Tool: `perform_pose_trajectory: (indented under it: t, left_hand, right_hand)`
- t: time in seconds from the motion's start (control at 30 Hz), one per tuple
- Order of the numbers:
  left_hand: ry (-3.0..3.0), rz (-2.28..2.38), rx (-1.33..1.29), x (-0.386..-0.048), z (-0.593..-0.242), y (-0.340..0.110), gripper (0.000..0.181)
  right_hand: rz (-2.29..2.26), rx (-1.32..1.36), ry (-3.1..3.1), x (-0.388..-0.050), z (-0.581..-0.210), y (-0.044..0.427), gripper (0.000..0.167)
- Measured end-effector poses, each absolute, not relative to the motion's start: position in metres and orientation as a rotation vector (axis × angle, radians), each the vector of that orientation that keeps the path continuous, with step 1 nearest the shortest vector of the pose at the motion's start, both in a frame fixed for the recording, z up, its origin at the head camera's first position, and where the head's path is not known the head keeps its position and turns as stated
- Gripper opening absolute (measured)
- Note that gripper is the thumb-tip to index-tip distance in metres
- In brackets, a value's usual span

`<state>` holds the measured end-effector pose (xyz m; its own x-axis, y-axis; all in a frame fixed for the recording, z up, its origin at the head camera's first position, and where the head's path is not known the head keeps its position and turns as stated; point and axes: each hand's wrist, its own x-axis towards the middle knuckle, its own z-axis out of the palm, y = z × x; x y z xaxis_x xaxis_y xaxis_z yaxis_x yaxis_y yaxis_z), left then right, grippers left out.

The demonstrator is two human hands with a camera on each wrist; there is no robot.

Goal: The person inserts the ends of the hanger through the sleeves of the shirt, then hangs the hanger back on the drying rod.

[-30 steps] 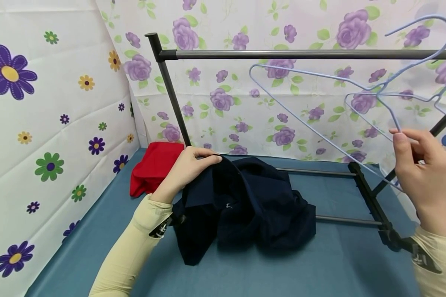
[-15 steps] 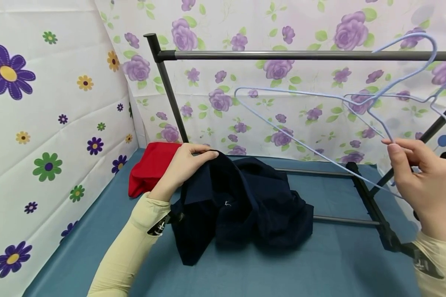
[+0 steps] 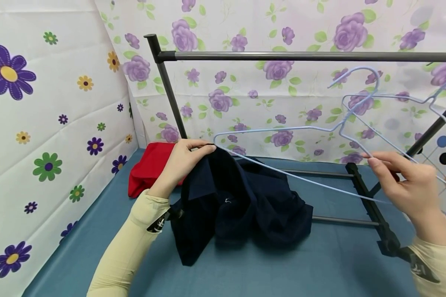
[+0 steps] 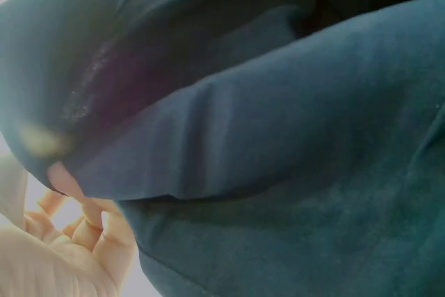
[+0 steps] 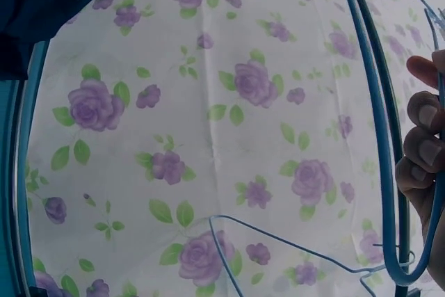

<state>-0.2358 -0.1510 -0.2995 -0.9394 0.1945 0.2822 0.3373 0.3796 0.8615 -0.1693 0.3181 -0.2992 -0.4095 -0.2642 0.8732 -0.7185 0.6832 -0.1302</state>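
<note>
Dark navy cloth, a garment (image 3: 278,210) whose kind I cannot make out, lies bunched with its upper left edge raised. My left hand (image 3: 187,159) pinches that edge between thumb and fingers; the left wrist view shows the folded navy fabric close up. In my right hand (image 3: 409,181) I pinch a pale blue wire hanger (image 3: 275,130) by its sloping shoulder. The hanger's left corner meets the raised edge of the cloth, right at my left fingertips; whether it is inside the cloth I cannot tell.
A dark metal rack (image 3: 301,56) spans the back, with its base bars on the blue cloth surface (image 3: 342,268). A second wire hanger (image 3: 405,95) hangs at the right. Red cloth (image 3: 148,169) lies behind my left wrist. Flowered sheets (image 3: 223,24) enclose the space.
My right hand has brought the hanger down and to the left, its corner now at the navy cloth. My left hand still pinches the edge, slightly higher.
</note>
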Motion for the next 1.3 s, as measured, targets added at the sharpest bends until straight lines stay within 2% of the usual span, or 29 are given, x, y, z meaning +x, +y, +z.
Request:
perform_pose_trajectory:
  t: [0.6, 0.93, 1.3]
  left_hand:
    - [-2.479, -1.609, -0.471, -0.236, -0.302, -0.151, 0.031]
    - [-2.508, -1.548, -0.472, -0.233, -0.301, -0.151, 0.03]
    - [-2.517, -1.357, -0.495, -0.226, -0.299, -0.149, 0.026]
  right_hand:
    - [0.611, 0.889, -2.014, -0.174, -0.307, 0.313, 0.064]
    - [0.608, 0.976, -2.04, -0.176, -0.306, 0.309, 0.048]
    - [0.612, 1.011, -2.02, -0.17, -0.299, 0.281, 0.056]
